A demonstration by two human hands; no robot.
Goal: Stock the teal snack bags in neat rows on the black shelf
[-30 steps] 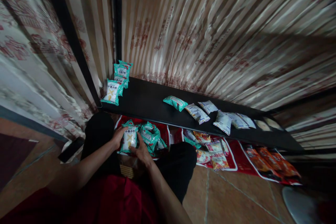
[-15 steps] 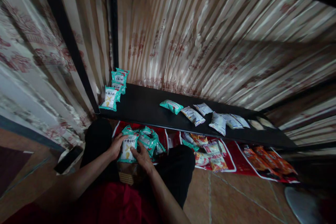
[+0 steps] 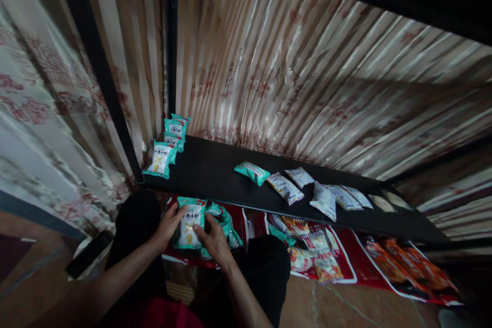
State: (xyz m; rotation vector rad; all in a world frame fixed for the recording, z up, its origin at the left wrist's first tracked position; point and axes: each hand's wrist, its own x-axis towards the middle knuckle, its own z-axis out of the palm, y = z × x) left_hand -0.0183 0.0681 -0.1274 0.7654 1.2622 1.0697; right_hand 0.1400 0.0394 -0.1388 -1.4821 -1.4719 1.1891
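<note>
A teal and white snack bag [image 3: 189, 233] is held upright between my two hands, its printed front facing me. My left hand [image 3: 169, 225] grips its left edge with the thumb near the top. My right hand [image 3: 214, 238] closes on the right side, thumb pressed on the front. Behind it, more teal snack bags [image 3: 226, 223] lie on a red bag on the floor, partly hidden by my right hand. A row of the same teal bags [image 3: 161, 159] stands at the left end of the black shelf [image 3: 207, 169].
One teal bag [image 3: 252, 172] lies flat mid-shelf. To its right lie several white-and-blue packets [image 3: 323, 201] and pale round-looking packets [image 3: 382, 203]. Below are mixed snack packets [image 3: 317, 253] and orange packets [image 3: 411, 266]. A black post [image 3: 96, 66] rises at left; a dark object [image 3: 89, 254] sits on the floor.
The view has tilted upward, so the shelf and bags sit lower in the frame. My hands, still holding the teal bag, have shifted slightly forward, over the red bag on the floor.
</note>
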